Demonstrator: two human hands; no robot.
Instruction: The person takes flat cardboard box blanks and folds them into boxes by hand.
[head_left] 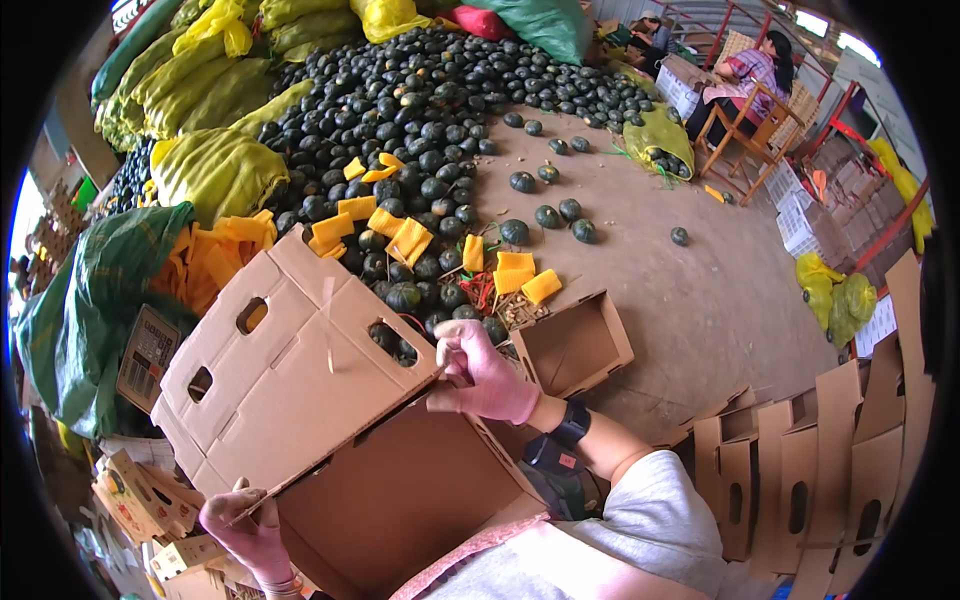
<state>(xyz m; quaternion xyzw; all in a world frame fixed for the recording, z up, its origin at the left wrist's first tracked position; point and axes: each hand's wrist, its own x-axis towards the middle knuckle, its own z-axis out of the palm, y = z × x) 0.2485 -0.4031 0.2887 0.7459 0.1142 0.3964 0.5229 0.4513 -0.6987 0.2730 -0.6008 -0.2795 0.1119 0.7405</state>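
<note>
Here, I see the open cardboard box (400,495) just before the person (655,515); the left hand (245,530) grasps it at one far corner, the right hand (488,375) at the other, probably so that its wide panel (300,350) is steadied evenly. Beyond the box, dark squashes (432,187) lie heaped.

I can't make out a single word, number or brand from where I sit; what I get is only print too small or blurred to read. Near 9 o'clock, a brown carton (150,355) carries a dark printed panel (143,374) with pale lines, illegible to me. At 3 o'clock, a white sheet (876,325) bears faint marks I can't resolve. Around 8 o'clock, I see coloured printing on a tan box (135,492), its wording unclear. At 5 o'clock, a small reddish label (567,461) sits on a dark item (543,456), also unreadable.
</note>
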